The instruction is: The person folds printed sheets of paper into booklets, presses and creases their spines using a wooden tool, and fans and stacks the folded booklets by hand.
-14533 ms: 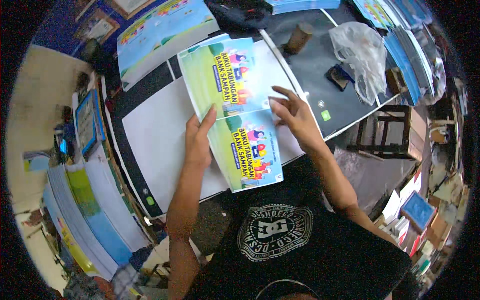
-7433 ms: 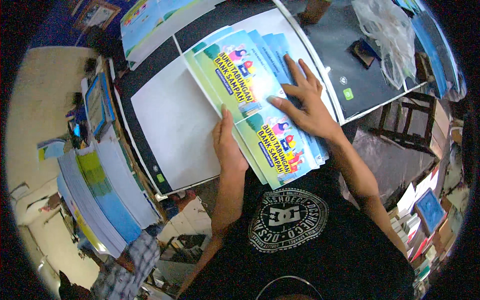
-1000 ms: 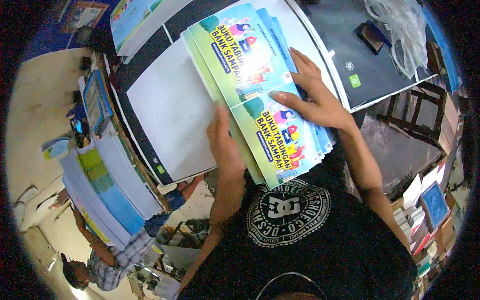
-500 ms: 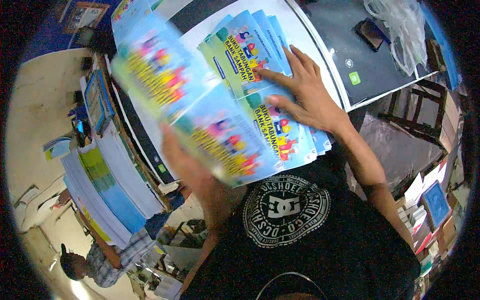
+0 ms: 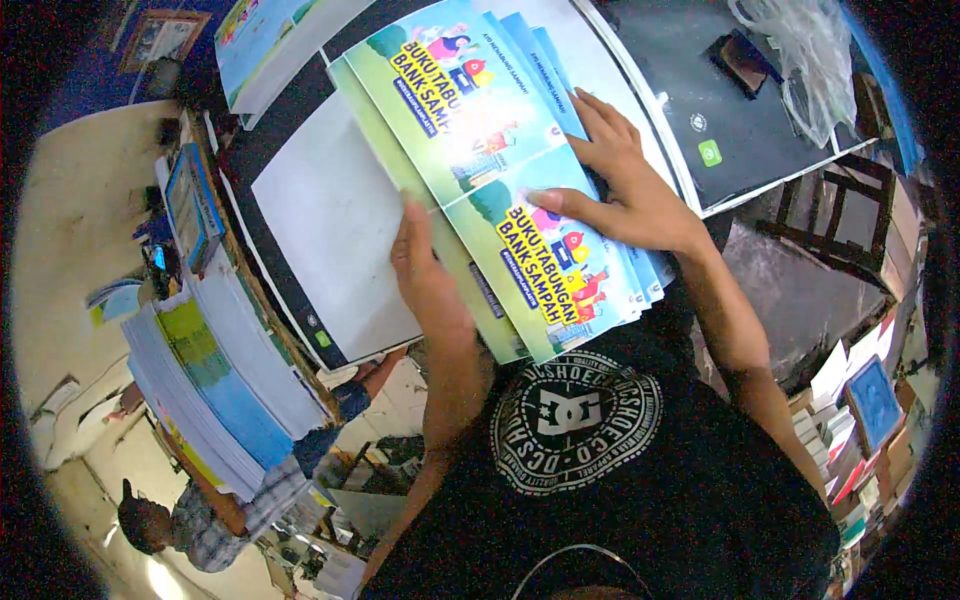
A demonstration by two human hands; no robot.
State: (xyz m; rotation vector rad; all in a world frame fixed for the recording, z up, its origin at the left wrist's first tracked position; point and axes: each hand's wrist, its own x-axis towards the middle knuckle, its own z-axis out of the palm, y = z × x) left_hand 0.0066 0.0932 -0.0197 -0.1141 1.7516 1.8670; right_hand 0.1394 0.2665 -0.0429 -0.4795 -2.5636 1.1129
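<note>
A fanned stack of glossy printed cover sheets (image 5: 540, 235) lies before me, blue and green with cartoon figures and yellow lettering, two covers to a sheet. My right hand (image 5: 630, 190) holds its right edge, with the thumb on the top sheet and the other fingers reaching in among the fanned edges. At the left edge, my left hand (image 5: 435, 285) has its fingers bent against a greener sheet (image 5: 390, 150) that sticks out from under the top one. Part of the left hand's grip is hidden.
A white sheet (image 5: 330, 225) covers the black work surface. Another printed stack (image 5: 285, 50) stands at the far left. To the right are a clear plastic bag (image 5: 800, 60) and a dark small box (image 5: 745, 65). Thick paper piles (image 5: 220, 370) and another person (image 5: 210, 520) are at left.
The blurred sheets in my left hand have moved right onto the stack and now lie over it. The white sheet at left is uncovered. My right hand has barely moved.
</note>
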